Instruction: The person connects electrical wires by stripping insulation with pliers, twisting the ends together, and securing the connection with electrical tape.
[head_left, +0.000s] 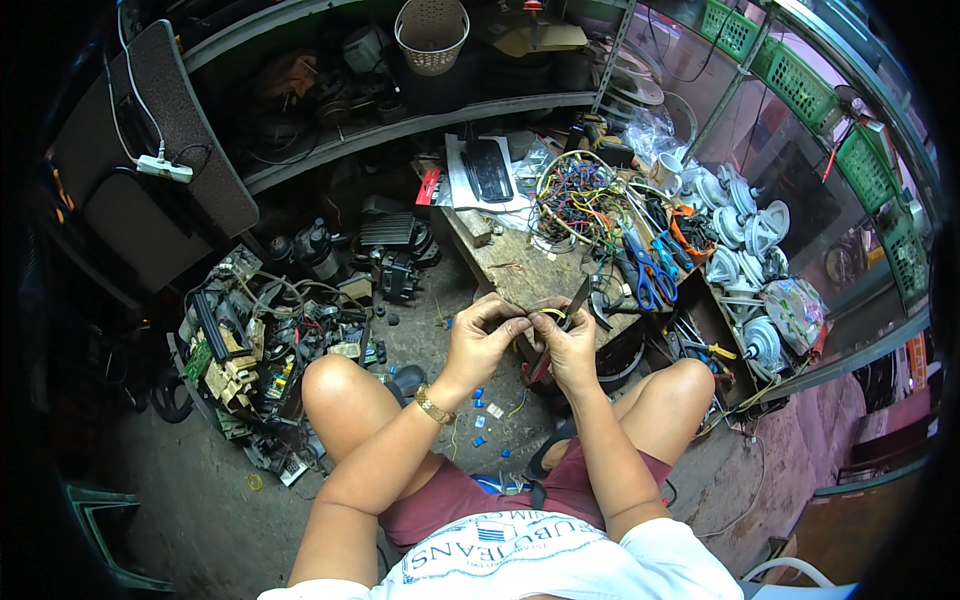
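Observation:
My left hand point(485, 340), with a gold watch on its wrist, is closed in a pinch above the near edge of the wooden workbench point(515, 268). Its thumb and fingertips meet those of my right hand point(567, 345) on a thin yellow wire point(549, 313). Closed as well, my right hand also has a dark, pointed, blade-like tool point(580, 295) sticking up past its fingers. The tool's lower part is mostly hidden by the hand. Blue-handled scissors point(652, 285) lie on the bench to the right of my hands.
A tangle of coloured wires point(580, 200) fills a round basket on the bench. White plastic pulleys point(765, 230) are heaped at the right. On the left floor lies a pile of circuit boards point(235, 350). Small blue pieces point(479, 440) are scattered between my legs. Shelves point(380, 125) stand behind.

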